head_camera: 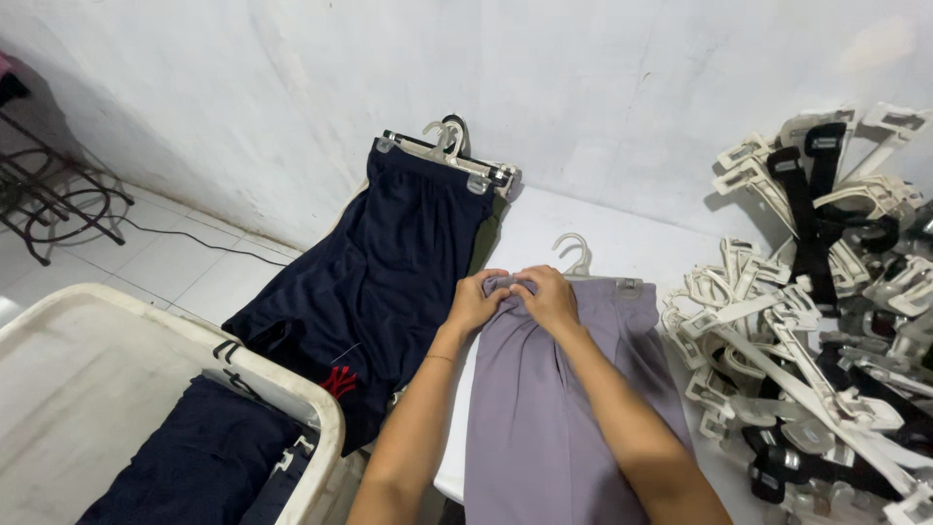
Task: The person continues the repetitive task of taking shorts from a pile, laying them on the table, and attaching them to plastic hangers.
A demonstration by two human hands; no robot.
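Grey-lilac shorts [544,418] lie flat on a white table [544,219], their waistband on a white clip hanger [581,261]. My left hand [474,303] and my right hand [546,297] meet at the left end of the waistband, fingers pinched on the fabric at the hanger's left clip. That clip is hidden under my fingers; the right clip [632,285] shows on the waistband.
Navy shorts [379,282] on stacked clip hangers [452,156] lie to the left, against the wall. A heap of white and black hangers [826,321] fills the right side. A white tub [117,389] at lower left holds dark garments. A metal stand [49,194] is on the tiled floor.
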